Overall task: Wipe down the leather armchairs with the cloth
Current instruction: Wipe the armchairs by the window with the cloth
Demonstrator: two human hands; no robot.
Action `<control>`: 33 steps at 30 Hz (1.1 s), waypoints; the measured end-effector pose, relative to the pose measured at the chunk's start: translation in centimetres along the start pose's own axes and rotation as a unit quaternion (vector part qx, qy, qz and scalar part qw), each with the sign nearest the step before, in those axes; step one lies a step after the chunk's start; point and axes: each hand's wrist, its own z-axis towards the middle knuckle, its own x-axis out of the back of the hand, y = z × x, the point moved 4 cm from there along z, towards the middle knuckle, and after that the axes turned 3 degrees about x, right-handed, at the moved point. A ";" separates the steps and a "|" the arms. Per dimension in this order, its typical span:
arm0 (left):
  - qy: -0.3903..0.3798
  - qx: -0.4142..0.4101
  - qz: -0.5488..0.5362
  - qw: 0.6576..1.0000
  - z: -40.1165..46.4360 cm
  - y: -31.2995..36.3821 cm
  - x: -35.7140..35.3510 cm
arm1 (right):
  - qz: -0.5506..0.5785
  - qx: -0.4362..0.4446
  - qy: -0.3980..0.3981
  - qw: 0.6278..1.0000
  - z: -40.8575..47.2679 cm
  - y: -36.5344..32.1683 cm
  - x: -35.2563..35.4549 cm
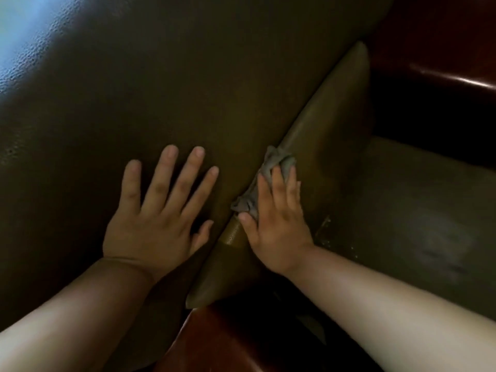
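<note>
Wooden armrest (214,342): glossy reddish, nearest, below and between both wrists.
Left hand (158,210): flat, fingers spread, resting on the armchair (188,89) cushion.
Right hand (276,224): fingers extended, pressed the grey cloth (268,181) onto the cushion edge, just beside the left hand.
Seat (416,210): beyond the right hand.

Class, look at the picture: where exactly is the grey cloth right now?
In the head view, right of centre: the grey cloth lies bunched under the right hand, along the seam between the armchair's big leather cushion and narrower panel.
</note>
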 end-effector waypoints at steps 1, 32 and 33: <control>0.003 -0.002 0.001 1.000 0.0 0.0 -0.2 | -0.014 -0.019 0.003 1.000 2.4 1.6 0.9; -0.029 -0.046 0.028 0.998 16.4 2.7 0.0 | 0.164 -0.209 0.135 0.955 18.9 16.9 11.9; -0.033 -0.046 0.031 0.998 16.5 2.7 0.1 | 0.185 -0.229 0.139 0.946 18.8 16.5 11.8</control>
